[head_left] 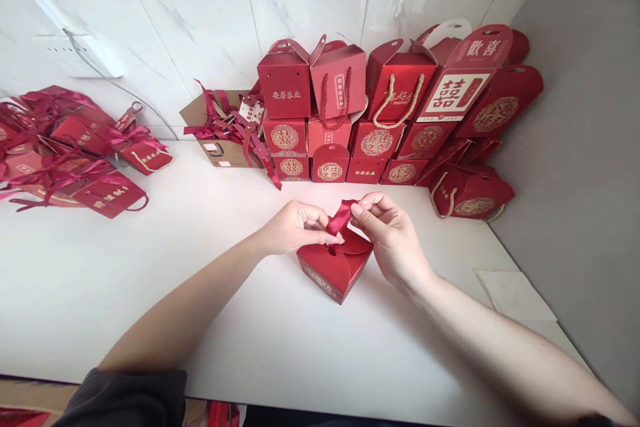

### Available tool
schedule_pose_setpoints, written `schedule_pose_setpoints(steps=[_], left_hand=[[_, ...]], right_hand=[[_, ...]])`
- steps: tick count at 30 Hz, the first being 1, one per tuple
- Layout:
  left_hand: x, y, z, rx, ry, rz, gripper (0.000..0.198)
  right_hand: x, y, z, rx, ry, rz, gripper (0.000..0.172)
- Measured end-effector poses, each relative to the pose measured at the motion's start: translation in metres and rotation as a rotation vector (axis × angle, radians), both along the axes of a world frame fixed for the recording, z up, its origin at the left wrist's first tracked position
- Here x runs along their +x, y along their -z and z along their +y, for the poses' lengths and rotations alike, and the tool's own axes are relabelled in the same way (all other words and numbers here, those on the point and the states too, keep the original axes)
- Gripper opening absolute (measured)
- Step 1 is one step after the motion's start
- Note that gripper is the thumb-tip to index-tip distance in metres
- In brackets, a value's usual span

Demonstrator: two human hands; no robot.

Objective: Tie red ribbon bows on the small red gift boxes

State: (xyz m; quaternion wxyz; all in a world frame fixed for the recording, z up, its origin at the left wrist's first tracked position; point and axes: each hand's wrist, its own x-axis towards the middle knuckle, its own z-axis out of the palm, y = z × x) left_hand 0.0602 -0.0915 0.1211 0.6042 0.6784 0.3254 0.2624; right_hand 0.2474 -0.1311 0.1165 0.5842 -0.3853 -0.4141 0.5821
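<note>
A small red gift box (334, 270) with gold print sits on the white table (250, 320) in front of me. A dark red ribbon (340, 219) rises from its closed top. My left hand (295, 227) pinches the ribbon from the left, fingers closed on it. My right hand (387, 230) pinches the ribbon's upper end from the right, thumb and forefinger together. Both hands hover just above the box lid.
Stacked red gift boxes (380, 113) with rope handles line the back wall and right corner. A cardboard box (225, 127) full of red ribbons stands left of them. A heap of ribboned red boxes (65, 153) lies at far left. White paper (513, 293) lies at right.
</note>
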Motion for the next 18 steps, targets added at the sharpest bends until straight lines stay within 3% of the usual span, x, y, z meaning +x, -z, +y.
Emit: schedule_pose_setpoints(steps=[4, 10, 15, 18], left_hand=[[0.000, 0.000, -0.001, 0.001, 0.017, -0.005, 0.021], [0.001, -0.004, -0.004, 0.042, 0.025, 0.018, 0.019], [0.002, -0.007, -0.008, 0.142, -0.079, 0.033, 0.018], [0.003, -0.009, -0.010, 0.202, -0.127, 0.053, 0.016]], right_hand=[[0.006, 0.001, 0.007, -0.122, -0.144, 0.004, 0.024], [0.018, -0.004, 0.017, -0.012, -0.409, -0.336, 0.029], [0.030, -0.013, 0.021, 0.145, -0.343, -0.714, 0.035], [0.030, -0.016, 0.020, 0.188, -0.364, -0.736, 0.036]])
